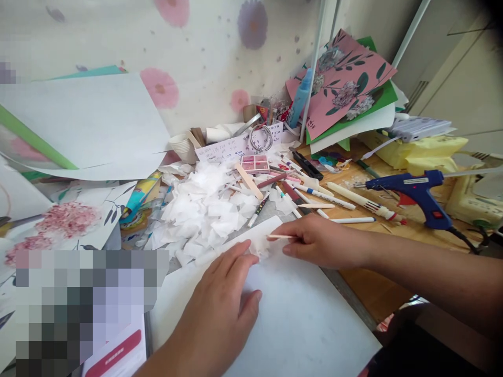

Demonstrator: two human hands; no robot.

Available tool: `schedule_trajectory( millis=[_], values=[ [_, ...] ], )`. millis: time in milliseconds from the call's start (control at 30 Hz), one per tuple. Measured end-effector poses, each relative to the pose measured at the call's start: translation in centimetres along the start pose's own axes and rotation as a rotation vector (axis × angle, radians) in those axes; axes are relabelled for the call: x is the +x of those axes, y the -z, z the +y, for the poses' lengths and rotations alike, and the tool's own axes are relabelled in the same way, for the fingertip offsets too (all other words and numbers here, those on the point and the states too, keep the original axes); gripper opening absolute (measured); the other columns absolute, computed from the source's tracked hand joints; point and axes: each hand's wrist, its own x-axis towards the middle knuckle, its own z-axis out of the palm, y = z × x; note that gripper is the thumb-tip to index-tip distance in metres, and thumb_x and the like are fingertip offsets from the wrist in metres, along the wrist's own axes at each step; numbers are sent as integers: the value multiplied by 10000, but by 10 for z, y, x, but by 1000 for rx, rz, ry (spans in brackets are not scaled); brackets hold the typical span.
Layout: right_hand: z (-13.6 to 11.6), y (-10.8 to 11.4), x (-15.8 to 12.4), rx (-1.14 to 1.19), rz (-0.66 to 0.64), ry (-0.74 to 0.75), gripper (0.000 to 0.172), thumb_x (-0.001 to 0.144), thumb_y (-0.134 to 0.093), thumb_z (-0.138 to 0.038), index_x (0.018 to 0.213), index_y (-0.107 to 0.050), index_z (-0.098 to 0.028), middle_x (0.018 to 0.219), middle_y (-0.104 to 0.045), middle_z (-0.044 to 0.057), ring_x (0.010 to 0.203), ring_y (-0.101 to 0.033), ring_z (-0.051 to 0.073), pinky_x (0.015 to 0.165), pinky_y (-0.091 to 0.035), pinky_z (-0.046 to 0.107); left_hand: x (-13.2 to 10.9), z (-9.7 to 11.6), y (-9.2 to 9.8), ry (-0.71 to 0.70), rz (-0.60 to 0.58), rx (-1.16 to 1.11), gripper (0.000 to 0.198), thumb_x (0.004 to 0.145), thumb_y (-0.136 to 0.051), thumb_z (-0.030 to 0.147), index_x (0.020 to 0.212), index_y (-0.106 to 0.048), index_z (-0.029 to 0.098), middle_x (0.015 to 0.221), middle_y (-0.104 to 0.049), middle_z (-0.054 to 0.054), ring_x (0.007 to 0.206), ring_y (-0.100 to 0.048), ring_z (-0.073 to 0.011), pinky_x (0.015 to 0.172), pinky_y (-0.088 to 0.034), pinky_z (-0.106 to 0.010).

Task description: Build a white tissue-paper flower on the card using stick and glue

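My right hand (318, 242) pinches a thin wooden stick (280, 236), its tip pointing left over a small crumpled piece of white tissue (260, 246). That tissue rests near the far edge of a white paper sheet (298, 319). With fingers stretched out, my left hand (226, 290) lies on the sheet, its fingertips beside or touching the tissue. Just beyond the sheet is a heap of torn white tissue pieces (204, 204).
Pens (328, 198), a flat wooden stick (249, 180) and a pink palette (254, 164) lie behind my hands. A blue glue gun (416, 191) is at right. Flower pictures stand at back right (341, 86) and a phone (118, 351) at front left, partly pixelated.
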Motion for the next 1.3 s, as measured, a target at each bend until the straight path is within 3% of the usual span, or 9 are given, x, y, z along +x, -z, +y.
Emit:
schedule_trajectory(
  millis=[133,267,533,667,900,1067,1200,1300],
  values=[
    [1,-2,-2,-64,8,157,204,820,-482,-117,837,-682,-154,742,-622,6,688,-547,116,634,-374,208,0,0,4,7,19,-53,263,839,-413,228,1070,-535,255,1397,-397,-27,1243,-424,-209,991,-430,-423],
    [1,-6,-5,-185,-75,287,321,753,-514,-49,968,-688,-211,790,-614,4,725,-556,123,635,-368,207,1,1,7,-24,6,-55,234,840,-396,206,915,-610,262,1412,-368,-14,1228,-439,-227,963,-442,-426],
    [-6,-15,-4,-369,-91,166,391,813,-501,-134,1158,-610,-283,935,-661,34,845,-619,206,683,-412,267,0,3,5,-66,11,15,346,824,-431,185,1099,-607,296,1392,-393,-29,1228,-430,-243,988,-419,-449],
    [-7,-14,-3,-300,-77,135,506,796,-495,-93,1262,-546,-283,1070,-656,46,955,-614,215,778,-436,285,2,4,6,-68,-10,61,380,827,-460,222,1190,-558,280,1389,-400,-41,1235,-415,-253,999,-411,-459],
    [2,-9,-4,-99,-11,149,413,865,-480,-173,1271,-545,-211,1204,-600,52,1069,-567,208,895,-421,291,4,1,5,-44,-13,92,427,839,-458,270,1263,-500,242,1399,-396,-44,1247,-397,-251,1005,-412,-446],
    [5,-8,-6,-49,-55,294,430,811,-474,-61,1178,-613,-239,1061,-650,9,944,-597,140,798,-428,210,3,-1,5,-26,-16,91,448,848,-444,275,1294,-466,239,1395,-408,-38,1258,-382,-243,1018,-396,-441],
    [1,-10,-7,-304,-97,232,422,784,-506,-83,1140,-635,-270,860,-647,30,761,-601,168,647,-400,237,4,-2,4,-13,-15,88,475,853,-439,267,1327,-425,244,1395,-407,-29,1264,-372,-227,1031,-383,-427],
    [-2,-12,-5,-359,-103,212,436,801,-507,-112,1184,-607,-297,881,-653,38,780,-608,184,633,-384,241,5,-4,3,-15,-8,82,479,850,-449,267,1328,-419,244,1388,-413,-30,1264,-371,-226,1030,-383,-423]
  ],
)
